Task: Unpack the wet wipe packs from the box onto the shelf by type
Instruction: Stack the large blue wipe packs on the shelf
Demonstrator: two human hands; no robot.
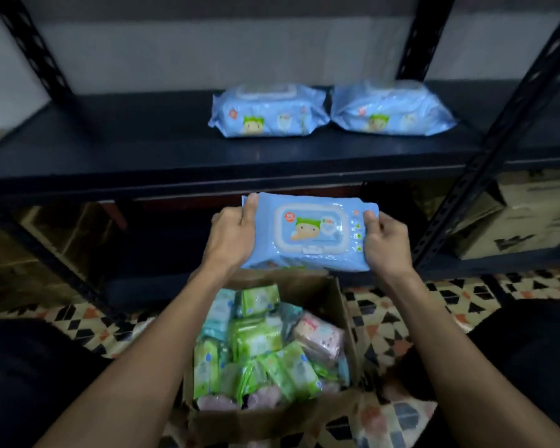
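Observation:
Both hands hold one large blue wet wipe pack (311, 232) above the box, just below the shelf's front edge. My left hand (232, 236) grips its left end and my right hand (383, 242) grips its right end. Two matching blue packs lie side by side on the dark shelf (126, 147), one at the middle (267, 113) and one to its right (392, 109). The open cardboard box (348, 321) on the floor below holds several smaller packs, mostly green (259, 339), with some pink (320, 336) and pale blue ones.
Black perforated uprights frame the shelf, one slanting down at the right (495, 150). Cardboard cartons (527, 221) sit on the lower shelf at right. Patterned floor tiles surround the box. My dark-clad knees flank it on both sides.

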